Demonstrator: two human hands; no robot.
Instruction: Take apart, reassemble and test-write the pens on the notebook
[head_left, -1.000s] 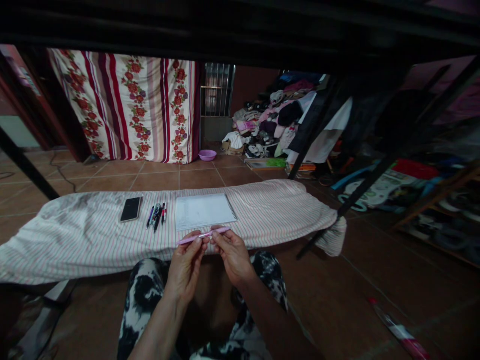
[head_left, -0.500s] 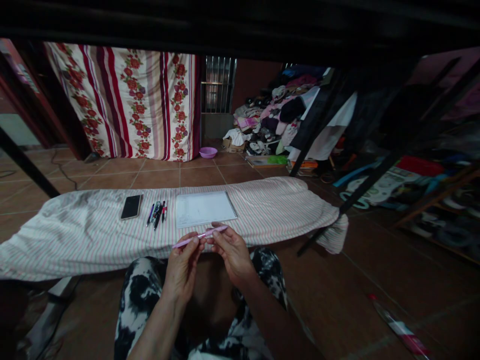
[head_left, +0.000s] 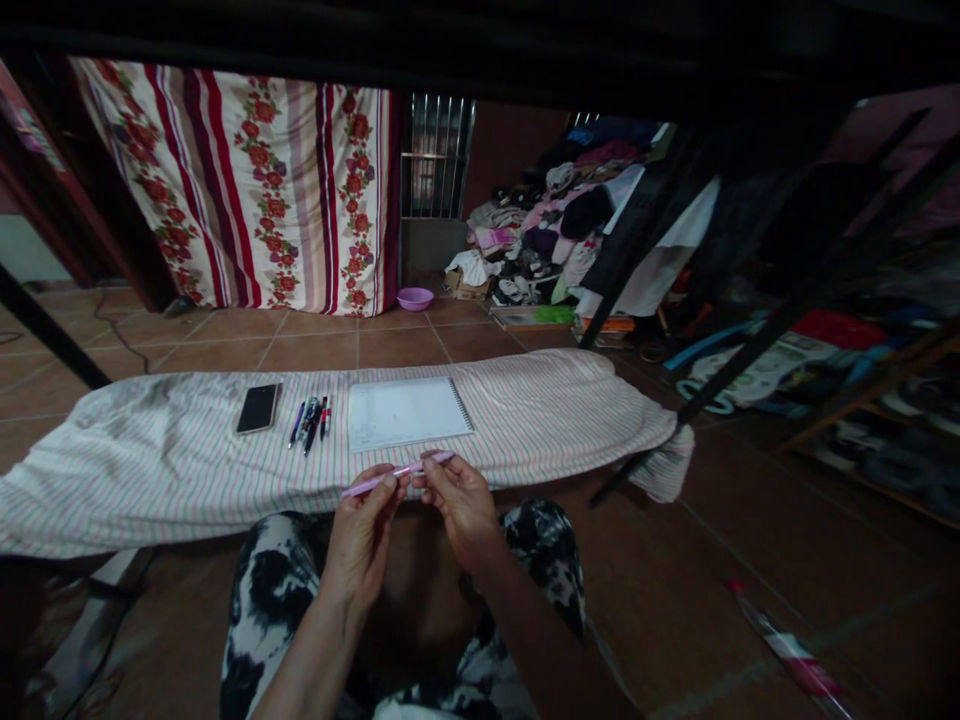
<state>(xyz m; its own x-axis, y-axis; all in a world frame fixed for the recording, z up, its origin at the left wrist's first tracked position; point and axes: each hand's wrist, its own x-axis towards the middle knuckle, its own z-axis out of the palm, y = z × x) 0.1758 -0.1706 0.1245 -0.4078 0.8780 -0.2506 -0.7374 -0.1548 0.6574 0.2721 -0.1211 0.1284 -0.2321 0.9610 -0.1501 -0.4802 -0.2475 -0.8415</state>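
A slim pink pen [head_left: 403, 470] lies nearly level between my two hands, its right end tipped slightly up. My left hand [head_left: 367, 520] pinches the left part between thumb and fingers, with one end poking out to the left. Closed on the right part is my right hand [head_left: 459, 500], its thumb along the pen. Just beyond the hands, a spiral notebook [head_left: 409, 412] rests open on the striped cloth [head_left: 540, 410]; faint marks show on its page. Left of it are several pens [head_left: 309, 424] in a bunch and a dark phone [head_left: 258, 408].
The cloth covers a long low surface before my knees. Black metal bars [head_left: 52, 325] slant down on both sides. A purple basin [head_left: 415, 299] and a heap of clothes [head_left: 559, 225] stand farther back on the tiled floor. A bottle [head_left: 791, 650] lies on the floor at lower right.
The view has shifted slightly. Both hands keep the same grip on the pink pen, and the things on the cloth stay where they were.
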